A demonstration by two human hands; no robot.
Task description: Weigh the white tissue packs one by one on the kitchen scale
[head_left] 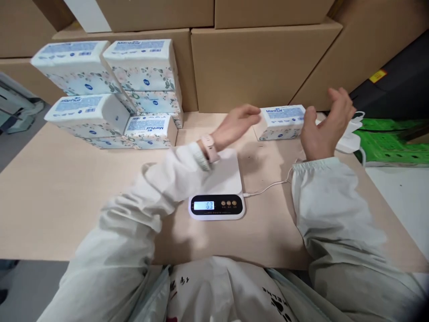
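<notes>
A pack of tissues (280, 122) with blue print and a floral side lies on the table at the right, between my two hands. My left hand (237, 126) reaches over the scale, fingers stretched out, its tips close to the pack's left end; contact cannot be made out. At the other end my right hand (324, 127) is open with fingers spread, its thumb overlapping the pack's right edge in view. Under my left forearm sits a white kitchen scale (217, 208), its display lit at 0.0 and its plate partly hidden by the sleeve.
Several tissue packs (145, 74) are stacked at the left back of the wooden table (110, 179). Cardboard boxes (248, 67) form a wall behind. A white cable (268, 189) runs from the scale towards a white power strip (348, 141); green packages (390, 141) lie at the right.
</notes>
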